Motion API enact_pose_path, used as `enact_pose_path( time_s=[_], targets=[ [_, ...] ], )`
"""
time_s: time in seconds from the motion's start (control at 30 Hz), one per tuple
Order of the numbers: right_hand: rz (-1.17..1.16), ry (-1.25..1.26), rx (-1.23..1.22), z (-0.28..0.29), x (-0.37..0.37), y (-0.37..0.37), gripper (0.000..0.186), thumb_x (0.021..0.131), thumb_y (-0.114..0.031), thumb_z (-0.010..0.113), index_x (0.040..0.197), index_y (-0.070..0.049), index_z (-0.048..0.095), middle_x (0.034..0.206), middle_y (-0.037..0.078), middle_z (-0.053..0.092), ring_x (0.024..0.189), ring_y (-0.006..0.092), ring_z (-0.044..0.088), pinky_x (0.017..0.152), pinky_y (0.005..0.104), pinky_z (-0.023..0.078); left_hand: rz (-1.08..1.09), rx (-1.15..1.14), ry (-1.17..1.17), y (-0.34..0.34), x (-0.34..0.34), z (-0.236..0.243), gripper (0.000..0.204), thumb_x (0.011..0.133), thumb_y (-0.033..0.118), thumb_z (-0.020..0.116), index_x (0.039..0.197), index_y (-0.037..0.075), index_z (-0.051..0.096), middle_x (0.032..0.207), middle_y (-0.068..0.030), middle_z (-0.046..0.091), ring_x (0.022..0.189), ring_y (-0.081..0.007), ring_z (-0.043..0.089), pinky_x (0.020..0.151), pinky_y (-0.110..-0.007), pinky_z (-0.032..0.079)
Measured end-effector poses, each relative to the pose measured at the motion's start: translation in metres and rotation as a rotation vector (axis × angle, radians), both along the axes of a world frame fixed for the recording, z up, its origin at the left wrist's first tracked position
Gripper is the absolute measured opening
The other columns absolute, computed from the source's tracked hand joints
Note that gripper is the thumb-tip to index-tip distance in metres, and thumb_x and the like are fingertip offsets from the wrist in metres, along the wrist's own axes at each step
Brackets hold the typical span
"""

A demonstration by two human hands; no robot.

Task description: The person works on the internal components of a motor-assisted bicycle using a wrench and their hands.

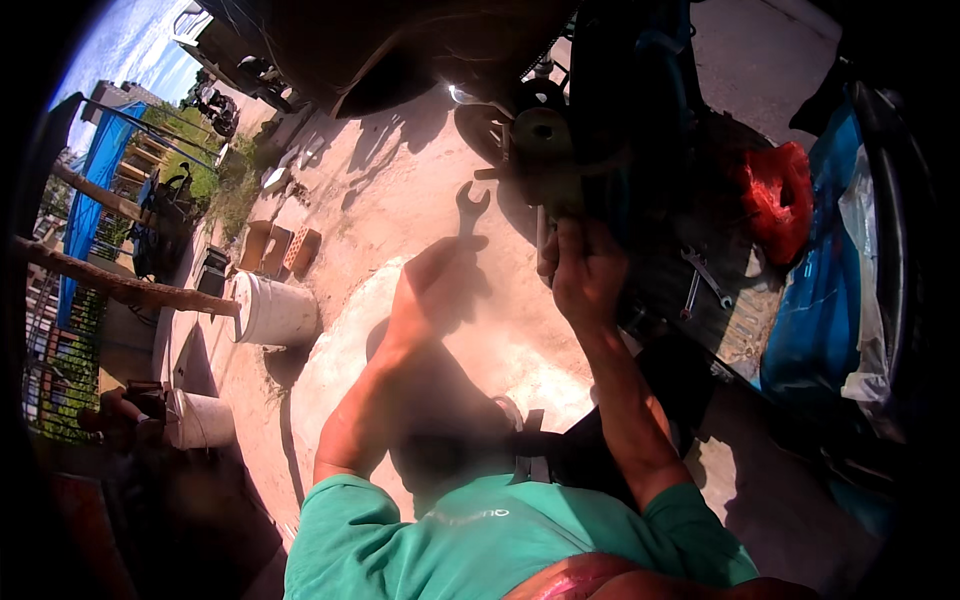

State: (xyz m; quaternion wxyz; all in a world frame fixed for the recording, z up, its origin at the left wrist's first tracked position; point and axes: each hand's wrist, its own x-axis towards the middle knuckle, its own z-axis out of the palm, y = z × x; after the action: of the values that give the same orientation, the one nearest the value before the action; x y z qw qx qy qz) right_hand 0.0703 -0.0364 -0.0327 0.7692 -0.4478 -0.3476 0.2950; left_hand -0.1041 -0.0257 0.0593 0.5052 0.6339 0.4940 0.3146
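Note:
My left hand (432, 285) grips an open-end wrench (469, 207), its jaw pointing up, above the sandy ground. Close to its right, my right hand (588, 272) is closed beside a dark vehicle part. A short metal rod (543, 232) shows at its fingertips; whether the fingers hold it or only touch it is unclear. Just above this hand sits a flat plate with a round hole (541, 132), mostly in shadow. Over it hangs a large dark brown panel (430, 40). Deep shadow hides much of the area around the plate.
On a dark platform to the right lie two wrenches (705, 280), a red plastic bag (780, 200) and blue plastic sheeting (822, 290). White buckets (275, 308) stand at left, near wooden poles (120, 284) and bricks (300, 250). A motorcycle (217, 108) is parked far left.

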Motion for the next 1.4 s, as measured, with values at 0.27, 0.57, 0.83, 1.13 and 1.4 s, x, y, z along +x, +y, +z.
enact_pose_path(
  time_s=[0.27, 0.57, 0.83, 1.13, 1.4],
  targets=[
    [-0.015, -0.163, 0.083, -0.007, 0.007, 0.004, 0.024, 0.104, -0.017, 0.06, 0.091, 0.002, 0.067, 0.063, 0.004, 0.064, 0.051, 0.0092, 0.061, 0.05, 0.0252, 0.048, -0.185, 0.247, 0.563, -0.024, 0.021, 0.105, 0.031, 0.103, 0.016, 0.051, 0.125, -0.003, 0.062, 0.075, -0.0064, 0.068, 0.051, -0.0097, 0.058, 0.047, -0.025, 0.046],
    [-0.018, -0.165, 0.096, -0.012, 0.011, 0.005, 0.022, 0.104, -0.016, 0.059, 0.095, 0.002, 0.069, 0.063, 0.004, 0.064, 0.052, 0.0095, 0.062, 0.052, 0.0251, 0.049, -0.187, 0.005, 0.724, -0.034, 0.069, 0.151, 0.032, 0.098, 0.011, 0.048, 0.123, -0.004, 0.061, 0.078, -0.0089, 0.068, 0.051, -0.0135, 0.062, 0.044, -0.027, 0.048],
    [0.099, -0.023, 0.007, 0.001, 0.014, -0.001, 0.022, 0.105, -0.015, 0.058, 0.099, 0.004, 0.068, 0.063, 0.005, 0.064, 0.055, 0.0107, 0.063, 0.053, 0.0264, 0.05, 0.028, 0.206, 0.309, -0.03, 0.061, 0.037, 0.022, 0.1, 0.009, 0.051, 0.12, 0.001, 0.058, 0.074, -0.0036, 0.058, 0.062, -0.0088, 0.055, 0.057, -0.024, 0.046],
    [0.099, -0.055, 0.016, 0.008, 0.014, -0.005, 0.022, 0.104, -0.013, 0.057, 0.1, 0.005, 0.069, 0.061, 0.005, 0.063, 0.053, 0.0112, 0.062, 0.054, 0.0274, 0.049, -0.226, 0.983, 0.462, 0.118, 0.051, -0.055, 0.017, 0.09, 0.008, 0.063, 0.106, 0.006, 0.069, 0.085, -0.0081, 0.067, 0.075, -0.0251, 0.067, 0.073, -0.037, 0.056],
    [0.049, -0.028, 0.042, 0.004, 0.012, -0.001, 0.022, 0.104, -0.013, 0.057, 0.098, 0.005, 0.069, 0.061, 0.005, 0.063, 0.053, 0.0105, 0.061, 0.054, 0.0271, 0.049, -0.23, 1.09, 0.902, 0.171, 0.077, 0.069, 0.023, 0.082, 0.025, 0.08, 0.102, 0.012, 0.077, 0.099, -0.0093, 0.075, 0.092, -0.0253, 0.072, 0.08, -0.038, 0.058]
  ],
)
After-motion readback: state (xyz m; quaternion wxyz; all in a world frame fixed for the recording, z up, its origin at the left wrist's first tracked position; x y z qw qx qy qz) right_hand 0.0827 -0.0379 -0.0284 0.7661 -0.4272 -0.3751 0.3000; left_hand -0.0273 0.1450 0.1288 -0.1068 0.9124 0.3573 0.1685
